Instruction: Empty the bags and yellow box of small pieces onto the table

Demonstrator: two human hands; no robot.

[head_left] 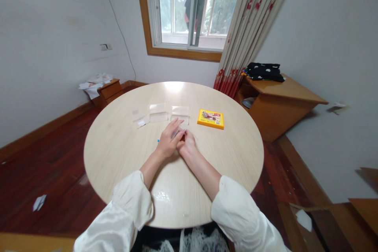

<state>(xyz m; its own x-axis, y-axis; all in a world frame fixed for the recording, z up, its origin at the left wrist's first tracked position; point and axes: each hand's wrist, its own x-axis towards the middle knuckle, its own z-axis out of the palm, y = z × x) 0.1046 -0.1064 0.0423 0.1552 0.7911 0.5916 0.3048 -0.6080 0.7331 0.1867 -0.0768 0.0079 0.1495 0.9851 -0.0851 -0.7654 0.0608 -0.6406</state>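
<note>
Right in front of me stood the round, pale desk [174, 201], bigger than anything else around it. Beyond its far side was the wood-framed window [183, 53], with the cream and red curtain [251, 19] hanging down its right side. At the far right a brown wooden cabinet [289, 114] carried a folded black cloth [265, 73] with white spots. A smaller wooden unit [110, 92], topped with loose papers [96, 82], stood at the far left.

Both my hands were together over the middle of the desk, wrists coming in from the near side. On the right part of the desk, a little farther off than my hands, the flat yellow box [210, 119] lay printed side up. Left of it, beyond my fingers, were two clear plastic boxes, one [180, 113] just past my fingertips and the other [158, 113] farther left.

My left hand [169, 139] held a small clear piece [178, 130] under its fingers and thumb. My right hand [188, 142] met it from the right, fingers curled and partly hidden, so I couldn't tell its grip. Smallest was a blue bit [158, 140], showing just left of my left hand.
</note>
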